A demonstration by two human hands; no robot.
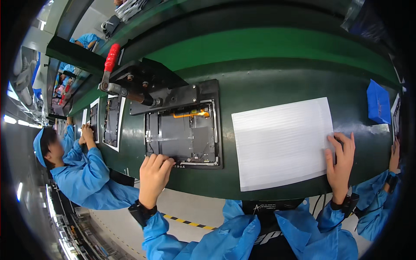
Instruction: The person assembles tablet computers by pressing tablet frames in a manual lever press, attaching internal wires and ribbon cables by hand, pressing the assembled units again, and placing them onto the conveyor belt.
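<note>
Fingers of the left hand [154, 173] curl loosely on the near edge of one open device tray [182, 134]. The right hand [341, 161] lies flat, fingers spread, on the right corner of one white sheet [281, 143] beside that tray; apparently neither hand grips anything.

Long dark green conveyor belt [277, 47] curved across the view, pale grey floor [195, 208] seen below it, yellow-and-black hazard tape [186, 222] laid on the floor, bright strip lights [17, 122] at the left rim

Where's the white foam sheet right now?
Head view: the white foam sheet lies flat on the green belt, right of the black fixture, with the right hand on its right edge.
</note>
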